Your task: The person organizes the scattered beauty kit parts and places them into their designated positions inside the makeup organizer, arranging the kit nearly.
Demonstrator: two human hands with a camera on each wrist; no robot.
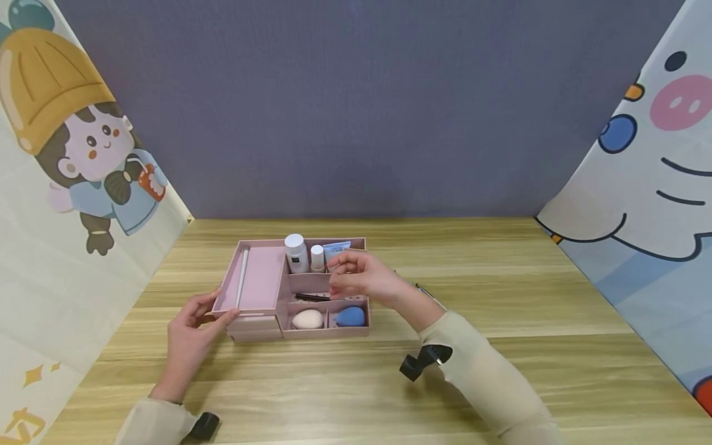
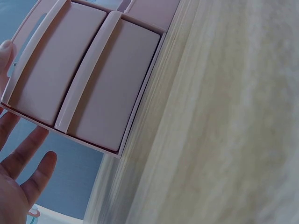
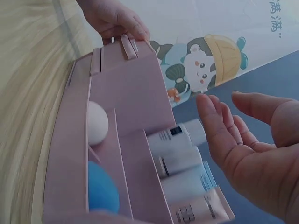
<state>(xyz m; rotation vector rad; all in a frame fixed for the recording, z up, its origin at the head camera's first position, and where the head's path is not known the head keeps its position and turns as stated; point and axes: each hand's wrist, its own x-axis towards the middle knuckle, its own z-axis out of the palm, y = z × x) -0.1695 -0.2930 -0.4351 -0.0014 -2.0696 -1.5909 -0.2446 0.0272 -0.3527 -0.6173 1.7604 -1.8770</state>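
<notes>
A pink desktop organizer stands on the wooden table. At its left front corner, my left hand grips the edge, thumb on the top rim and fingertips against the side. Two drawer fronts show in the left wrist view. Over the right compartments hovers my right hand, thumb and fingers apart with nothing between them. Near it stand a white-capped bottle, a smaller white bottle, a light blue tube and a BB cream tube. A thin white stick lies in the top tray.
In the front compartments sit a pale makeup sponge and a blue makeup sponge. A black pen-like item lies in the middle one. Beside the right forearm, a thin dark object rests on the table. A grey-blue panel stands behind.
</notes>
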